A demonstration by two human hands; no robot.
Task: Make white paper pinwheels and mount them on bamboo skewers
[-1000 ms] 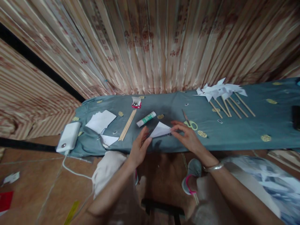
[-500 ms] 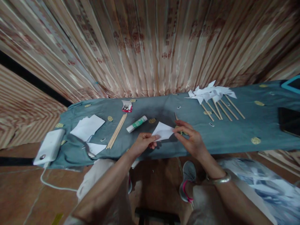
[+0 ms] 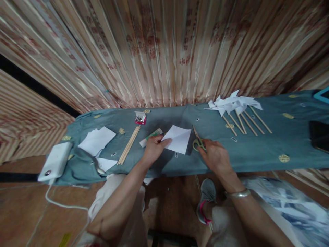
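My left hand [image 3: 154, 149] pinches a square of white paper [image 3: 178, 139] by its left edge, thumb on top. The paper is opened out above the cloth, with faint crease lines across it. At the handles of the scissors [image 3: 198, 141], my right hand [image 3: 217, 156] has its thumb and fingers closed on the near loop. The yellow-green loops show in part, and the blades point away from me. Partly behind my left hand lies a glue stick [image 3: 151, 136] with a green label.
Thin wooden sticks [image 3: 129, 145] and an open red box of metal pins [image 3: 140, 118] lie to the left. Farther left are white paper sheets [image 3: 96, 140] and a white device with a cable [image 3: 56, 161]. Several paper pinwheels [image 3: 235, 104] lie at the right, a dark phone [image 3: 320, 135] beyond.
The paper, folded to a smaller shape before, is now opened into a square. My right hand has let go of its corner and moved right and down onto the scissors' handles.
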